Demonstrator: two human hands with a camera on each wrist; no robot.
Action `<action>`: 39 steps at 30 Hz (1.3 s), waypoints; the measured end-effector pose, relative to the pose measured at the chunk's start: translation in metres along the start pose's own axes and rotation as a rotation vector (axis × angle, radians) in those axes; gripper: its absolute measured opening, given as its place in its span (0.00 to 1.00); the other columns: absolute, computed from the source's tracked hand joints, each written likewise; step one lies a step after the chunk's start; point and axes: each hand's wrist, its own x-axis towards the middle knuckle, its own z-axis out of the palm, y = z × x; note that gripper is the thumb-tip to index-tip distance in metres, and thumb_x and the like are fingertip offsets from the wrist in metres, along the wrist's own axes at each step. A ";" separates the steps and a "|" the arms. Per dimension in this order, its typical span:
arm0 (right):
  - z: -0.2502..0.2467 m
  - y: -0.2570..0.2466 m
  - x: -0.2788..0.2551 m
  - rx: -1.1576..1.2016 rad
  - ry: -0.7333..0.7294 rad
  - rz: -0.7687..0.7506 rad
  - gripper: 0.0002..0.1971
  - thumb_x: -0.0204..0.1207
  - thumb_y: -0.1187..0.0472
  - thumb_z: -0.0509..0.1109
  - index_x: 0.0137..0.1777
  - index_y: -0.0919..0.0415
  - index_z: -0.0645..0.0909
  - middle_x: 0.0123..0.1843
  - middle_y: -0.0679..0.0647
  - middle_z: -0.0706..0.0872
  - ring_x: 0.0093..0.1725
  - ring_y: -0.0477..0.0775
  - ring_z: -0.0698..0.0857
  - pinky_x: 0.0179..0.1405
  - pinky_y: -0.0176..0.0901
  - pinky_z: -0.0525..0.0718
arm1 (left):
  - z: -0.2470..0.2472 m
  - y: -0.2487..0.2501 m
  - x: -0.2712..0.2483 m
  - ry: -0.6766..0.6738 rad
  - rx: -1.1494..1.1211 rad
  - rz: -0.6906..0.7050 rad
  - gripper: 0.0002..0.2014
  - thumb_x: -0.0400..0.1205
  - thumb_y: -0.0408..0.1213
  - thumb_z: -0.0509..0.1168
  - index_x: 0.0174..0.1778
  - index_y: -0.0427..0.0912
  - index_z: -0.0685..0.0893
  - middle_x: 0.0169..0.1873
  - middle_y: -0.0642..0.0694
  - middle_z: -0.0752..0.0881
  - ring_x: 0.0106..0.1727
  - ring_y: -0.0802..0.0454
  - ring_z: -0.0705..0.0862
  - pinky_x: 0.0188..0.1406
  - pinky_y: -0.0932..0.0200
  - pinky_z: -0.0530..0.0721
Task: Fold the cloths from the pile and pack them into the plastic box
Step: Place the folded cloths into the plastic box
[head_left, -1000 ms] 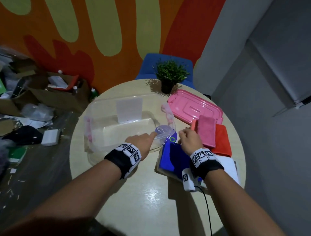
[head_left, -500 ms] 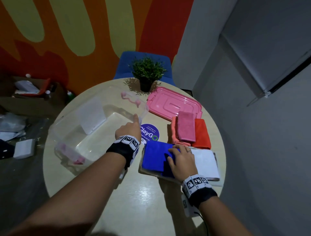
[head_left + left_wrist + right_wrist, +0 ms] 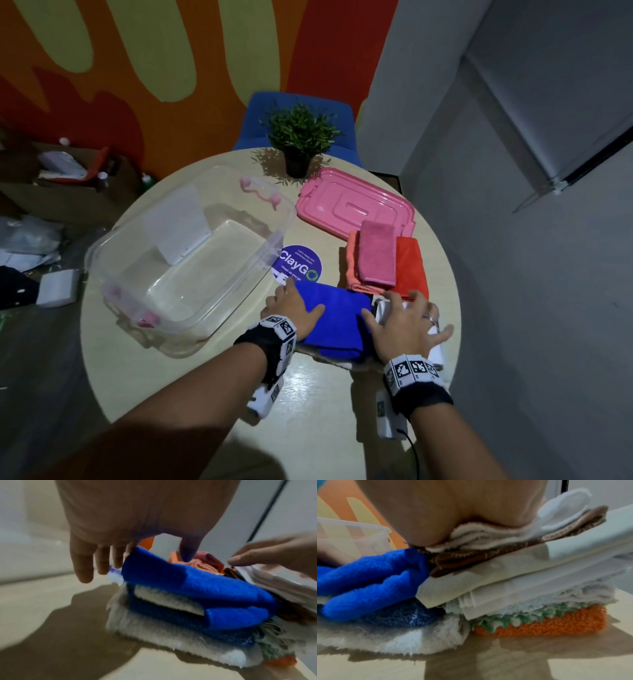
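Note:
The clear plastic box point(image 3: 113, 240) stands empty and lidless at the table's left. The cloth pile lies at the front right, with a folded blue cloth point(image 3: 335, 318) on top of its left half and white cloths point(image 3: 505, 574) on its right half. My left hand point(image 3: 298, 301) rests on the blue cloth's left end, thumb on top and fingers straight over the far edge. My right hand point(image 3: 404, 315) presses flat on the white cloths, fingers spread. In the right wrist view a fluffy white cloth point(image 3: 402, 642) and an orange one point(image 3: 547, 623) lie at the bottom.
The pink lid point(image 3: 356, 205) lies at the back right, a potted plant point(image 3: 301, 137) behind it. A pink cloth point(image 3: 376, 253) sits folded on orange-red cloths point(image 3: 411, 267) beyond the pile. A round blue sticker point(image 3: 298, 263) marks the table centre. Floor clutter lies left.
My left hand left the box rim and came down on the blue cloth's left end. My right hand slid off the blue cloth onto the white cloths beside it.

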 end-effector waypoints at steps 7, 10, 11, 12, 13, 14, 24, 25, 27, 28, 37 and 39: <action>0.027 0.008 -0.007 -0.090 -0.184 -0.012 0.37 0.71 0.21 0.53 0.77 0.35 0.60 0.84 0.51 0.58 0.83 0.66 0.49 0.71 0.77 0.62 | 0.023 -0.015 0.029 -0.115 -0.053 -0.200 0.51 0.67 0.69 0.73 0.77 0.40 0.63 0.71 0.38 0.72 0.71 0.39 0.75 0.70 0.44 0.78; 0.028 0.006 -0.005 -0.099 -0.216 -0.030 0.36 0.73 0.23 0.52 0.79 0.36 0.58 0.85 0.52 0.56 0.84 0.67 0.48 0.72 0.77 0.60 | 0.018 -0.017 0.039 -0.215 -0.159 -0.203 0.53 0.59 0.69 0.77 0.74 0.41 0.71 0.68 0.42 0.80 0.64 0.42 0.82 0.64 0.47 0.83; 0.028 0.006 -0.005 -0.096 -0.223 -0.030 0.36 0.74 0.23 0.52 0.79 0.36 0.58 0.85 0.52 0.56 0.84 0.67 0.47 0.72 0.77 0.60 | 0.016 -0.017 0.039 -0.239 -0.214 -0.202 0.53 0.56 0.68 0.79 0.72 0.42 0.74 0.66 0.43 0.83 0.61 0.43 0.84 0.61 0.49 0.84; 0.029 0.007 -0.004 -0.091 -0.223 -0.028 0.35 0.74 0.23 0.52 0.79 0.36 0.58 0.85 0.52 0.56 0.84 0.67 0.47 0.72 0.77 0.60 | 0.013 -0.016 0.039 -0.264 -0.264 -0.203 0.51 0.54 0.67 0.81 0.70 0.42 0.77 0.63 0.44 0.85 0.58 0.44 0.85 0.59 0.51 0.85; 0.031 0.008 -0.004 -0.086 -0.219 -0.028 0.35 0.74 0.24 0.52 0.79 0.36 0.58 0.85 0.52 0.56 0.84 0.67 0.47 0.73 0.77 0.60 | 0.010 -0.015 0.039 -0.286 -0.308 -0.203 0.48 0.55 0.64 0.82 0.68 0.43 0.79 0.61 0.45 0.86 0.56 0.45 0.86 0.59 0.51 0.85; 0.031 0.009 -0.004 -0.083 -0.215 -0.030 0.35 0.75 0.24 0.52 0.79 0.36 0.58 0.85 0.51 0.56 0.84 0.66 0.47 0.73 0.77 0.60 | 0.007 -0.014 0.038 -0.307 -0.344 -0.209 0.44 0.57 0.62 0.83 0.66 0.43 0.81 0.59 0.45 0.87 0.54 0.46 0.86 0.57 0.52 0.86; 0.032 0.014 -0.009 0.008 -0.116 -0.031 0.41 0.72 0.25 0.59 0.81 0.42 0.54 0.84 0.48 0.58 0.85 0.61 0.50 0.75 0.72 0.58 | 0.006 -0.019 0.020 -0.283 -0.613 -0.110 0.35 0.58 0.50 0.83 0.62 0.45 0.84 0.54 0.46 0.90 0.51 0.48 0.89 0.54 0.51 0.88; 0.030 0.015 -0.010 0.016 -0.109 -0.030 0.42 0.72 0.24 0.59 0.81 0.42 0.54 0.84 0.49 0.57 0.85 0.61 0.50 0.76 0.73 0.56 | 0.003 -0.020 0.018 -0.242 -0.605 -0.116 0.39 0.55 0.51 0.82 0.62 0.45 0.82 0.53 0.47 0.90 0.50 0.49 0.89 0.54 0.50 0.88; 0.023 0.015 -0.012 0.012 -0.114 -0.043 0.42 0.72 0.24 0.58 0.81 0.43 0.54 0.84 0.50 0.56 0.85 0.61 0.49 0.77 0.76 0.54 | -0.009 -0.020 0.011 -0.135 -0.594 -0.108 0.39 0.57 0.49 0.82 0.63 0.46 0.75 0.52 0.48 0.87 0.50 0.49 0.87 0.48 0.53 0.87; 0.020 0.014 -0.014 0.007 -0.111 -0.057 0.42 0.71 0.23 0.58 0.81 0.43 0.56 0.85 0.51 0.56 0.85 0.62 0.49 0.77 0.77 0.53 | -0.016 -0.019 0.007 -0.089 -0.592 -0.092 0.37 0.61 0.45 0.82 0.63 0.47 0.73 0.52 0.49 0.86 0.49 0.50 0.86 0.46 0.55 0.85; -0.056 -0.034 -0.005 0.562 -0.171 -0.532 0.72 0.43 0.23 0.78 0.86 0.44 0.46 0.87 0.45 0.52 0.87 0.51 0.47 0.84 0.62 0.47 | -0.115 0.008 -0.046 -0.132 -0.320 0.394 0.35 0.65 0.35 0.78 0.63 0.56 0.68 0.41 0.46 0.87 0.43 0.47 0.88 0.49 0.43 0.89; -0.064 -0.045 0.002 0.649 -0.329 -0.586 0.77 0.41 0.30 0.86 0.86 0.38 0.38 0.88 0.43 0.52 0.87 0.49 0.51 0.85 0.63 0.52 | -0.138 0.016 -0.055 -0.251 -0.267 0.537 0.35 0.63 0.33 0.78 0.62 0.55 0.69 0.42 0.43 0.88 0.42 0.46 0.89 0.46 0.43 0.90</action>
